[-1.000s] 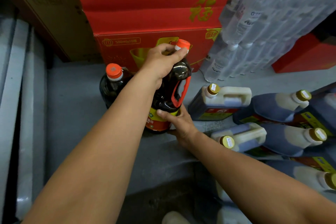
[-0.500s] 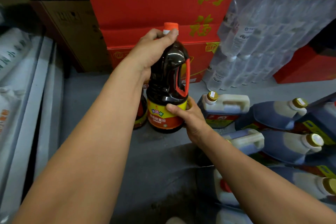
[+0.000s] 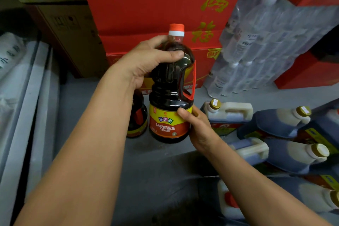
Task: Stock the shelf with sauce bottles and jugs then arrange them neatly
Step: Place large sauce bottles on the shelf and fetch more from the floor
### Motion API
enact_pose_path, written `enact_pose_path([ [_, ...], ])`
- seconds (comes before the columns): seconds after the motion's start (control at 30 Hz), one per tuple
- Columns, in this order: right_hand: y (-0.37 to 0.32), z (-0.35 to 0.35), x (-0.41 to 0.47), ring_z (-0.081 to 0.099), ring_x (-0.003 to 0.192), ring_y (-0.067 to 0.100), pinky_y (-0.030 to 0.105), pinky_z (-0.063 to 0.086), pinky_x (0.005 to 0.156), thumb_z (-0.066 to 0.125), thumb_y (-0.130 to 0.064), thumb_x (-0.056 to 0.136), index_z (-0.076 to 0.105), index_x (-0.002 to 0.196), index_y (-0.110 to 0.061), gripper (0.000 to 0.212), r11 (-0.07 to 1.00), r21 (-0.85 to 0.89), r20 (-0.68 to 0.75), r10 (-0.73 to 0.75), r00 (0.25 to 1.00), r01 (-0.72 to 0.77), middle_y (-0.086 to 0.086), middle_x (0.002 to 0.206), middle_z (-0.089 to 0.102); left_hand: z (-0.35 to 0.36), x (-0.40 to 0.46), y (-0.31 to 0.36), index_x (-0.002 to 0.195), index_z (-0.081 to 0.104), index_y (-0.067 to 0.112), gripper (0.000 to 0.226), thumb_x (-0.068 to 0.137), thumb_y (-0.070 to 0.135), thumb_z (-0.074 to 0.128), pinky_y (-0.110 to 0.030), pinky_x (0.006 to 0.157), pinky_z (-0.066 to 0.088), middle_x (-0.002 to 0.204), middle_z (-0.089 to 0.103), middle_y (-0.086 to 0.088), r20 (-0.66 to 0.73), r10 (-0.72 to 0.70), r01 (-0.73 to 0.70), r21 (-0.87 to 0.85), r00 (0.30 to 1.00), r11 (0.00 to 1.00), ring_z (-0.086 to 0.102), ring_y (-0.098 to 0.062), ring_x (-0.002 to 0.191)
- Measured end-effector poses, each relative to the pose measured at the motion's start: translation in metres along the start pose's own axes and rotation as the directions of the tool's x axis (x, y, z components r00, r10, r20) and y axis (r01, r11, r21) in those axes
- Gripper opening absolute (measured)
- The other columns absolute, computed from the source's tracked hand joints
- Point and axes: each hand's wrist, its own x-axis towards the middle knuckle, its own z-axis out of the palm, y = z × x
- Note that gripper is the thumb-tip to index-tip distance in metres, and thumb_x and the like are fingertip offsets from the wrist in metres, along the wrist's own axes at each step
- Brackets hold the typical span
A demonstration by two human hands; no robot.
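My left hand (image 3: 146,60) is wrapped over the shoulder of the soy sauce bottle (image 3: 171,97), thumb pressed across the front of the dark plastic just under the neck, fingers curled round the back. My right hand (image 3: 199,128) is low on the same bottle, thumb lying on the yellow band of the label, fingers cupped round its right side. So both sets of fingers are closed on this one bottle. It stands upright, orange cap (image 3: 176,28) on top, red handle strip facing right, its base at or just on the grey shelf (image 3: 77,108); I cannot tell whether it rests its full weight there.

Just behind my left wrist, touching or nearly touching the bottle's left side, stands a second dark bottle (image 3: 137,117), mostly hidden by my arm.

To the right, a run of jugs lies on its side: a gold-capped jug (image 3: 229,113) with a pale handle just beside my right hand, then more dark jugs (image 3: 278,123) further right and nearer me, caps pointing right.

Behind everything, a red carton (image 3: 156,2) with gold characters, a shrink-wrapped pack of clear water bottles (image 3: 266,42) leaning against it on the right, and a brown cardboard box (image 3: 66,31) on the left.
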Motion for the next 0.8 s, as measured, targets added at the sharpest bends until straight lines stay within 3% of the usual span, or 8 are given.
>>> enact_pose_path([
  [0.17,0.002,-0.005,0.003,0.062,0.123,0.034,0.052,0.045,0.11,0.092,-0.051,0.057,0.056,0.137,-0.008,0.098,0.999,0.05,0.04,-0.009,0.999,0.007,0.016,0.131,0.066,0.001,0.008,0.002,0.13,0.061,0.035,0.059,0.078,0.017,0.081,-0.035,0.1,0.048,0.116,0.073,0.005,0.151,0.01,-0.019,0.059,0.989,0.998,0.066,-0.014,0.112],
  [0.23,0.002,-0.006,0.005,0.061,0.124,0.036,0.056,0.042,0.111,0.093,-0.05,0.056,0.055,0.137,-0.006,0.1,0.998,0.053,0.038,-0.015,0.999,0.013,0.019,0.131,0.065,0.002,0.012,0.002,0.13,0.061,0.039,0.065,0.073,0.019,0.085,-0.039,0.103,0.048,0.115,0.073,0.008,0.152,0.008,-0.021,0.083,0.988,0.996,0.065,-0.013,0.112],
  [0.33,-0.001,-0.007,0.008,0.061,0.124,0.037,0.057,0.042,0.111,0.093,-0.052,0.055,0.054,0.138,-0.005,0.103,0.999,0.048,0.04,-0.012,0.999,0.01,0.02,0.132,0.064,0.001,0.016,0.003,0.128,0.062,0.044,0.066,0.071,0.021,0.087,-0.032,0.097,0.051,0.11,0.072,0.014,0.111,0.031,-0.042,0.104,0.993,0.994,0.064,-0.004,0.107],
  [0.43,-0.004,-0.009,0.011,0.06,0.124,0.039,0.057,0.042,0.111,0.092,-0.052,0.057,0.053,0.139,-0.006,0.102,0.998,0.061,0.053,-0.014,0.999,0.011,0.021,0.133,0.063,0.0,0.018,0.004,0.125,0.062,0.044,0.063,0.071,0.021,0.086,-0.003,0.066,0.046,0.096,0.068,0.025,0.09,0.08,-0.089,0.104,0.993,0.991,0.06,0.021,0.083],
  [0.5,-0.007,-0.008,0.014,0.059,0.125,0.04,0.057,0.042,0.111,0.092,-0.052,0.058,0.051,0.14,-0.004,0.102,0.998,0.068,0.058,-0.012,0.998,0.008,0.023,0.134,0.062,-0.001,0.017,0.007,0.124,0.062,0.044,0.062,0.071,0.022,0.087,0.003,0.055,0.04,0.091,0.067,0.027,0.081,0.104,-0.113,0.118,0.991,0.987,0.056,0.026,0.074],
  [0.63,-0.014,-0.005,0.016,0.057,0.127,0.043,0.058,0.043,0.109,0.09,-0.051,0.064,0.049,0.14,-0.002,0.1,0.998,0.06,0.061,-0.005,0.998,0.001,0.025,0.136,0.059,-0.005,0.014,0.013,0.127,0.061,0.044,0.067,0.068,0.028,0.088,0.003,0.058,0.043,0.099,0.07,0.025,0.062,0.132,-0.14,0.148,0.989,0.979,0.059,0.023,0.084],
  [0.8,-0.03,0.008,-0.008,0.058,0.126,0.042,0.055,0.046,0.106,0.089,-0.049,0.065,0.052,0.138,-0.002,0.095,0.997,0.066,0.033,0.047,0.998,-0.049,0.025,0.134,0.061,-0.008,-0.008,0.022,0.118,0.062,0.047,0.062,0.066,0.026,0.088,-0.013,0.078,0.049,0.098,0.071,0.027,0.015,0.132,-0.133,0.078,0.991,0.988,0.064,0.014,0.089],
])
